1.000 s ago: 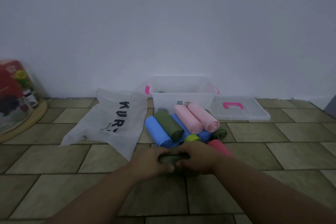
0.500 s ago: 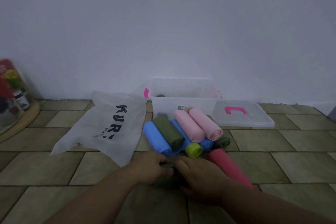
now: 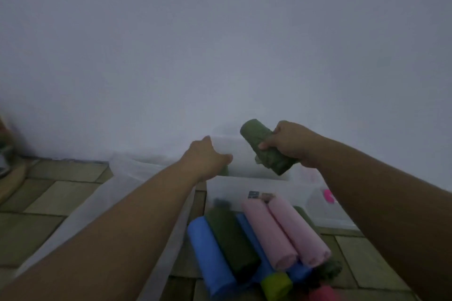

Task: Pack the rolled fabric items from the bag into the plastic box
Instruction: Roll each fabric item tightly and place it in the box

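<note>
My right hand (image 3: 291, 145) grips a dark green fabric roll (image 3: 263, 145) and holds it tilted in the air above the clear plastic box (image 3: 234, 189). My left hand (image 3: 208, 156) reaches to the box's left rim with fingers curled downward; blur hides whether it grips the rim. A bit of green (image 3: 223, 170) shows in the box below those fingers. In front of the box lie a blue roll (image 3: 210, 256), a dark green roll (image 3: 232, 239), two pink rolls (image 3: 269, 232), a lime roll (image 3: 276, 286) and a red roll (image 3: 322, 294). The white bag (image 3: 137, 173) lies flat under my left arm.
The box's clear lid (image 3: 329, 214) with a pink handle (image 3: 327, 195) lies on the tiled floor to the right of the box. A wall stands right behind the box. Some items on a round wooden board (image 3: 9, 178) sit at the far left.
My right hand has lifted the dark green roll from the floor up above the box. My left hand let go of it and moved to the box's left rim. The view moved closer.
</note>
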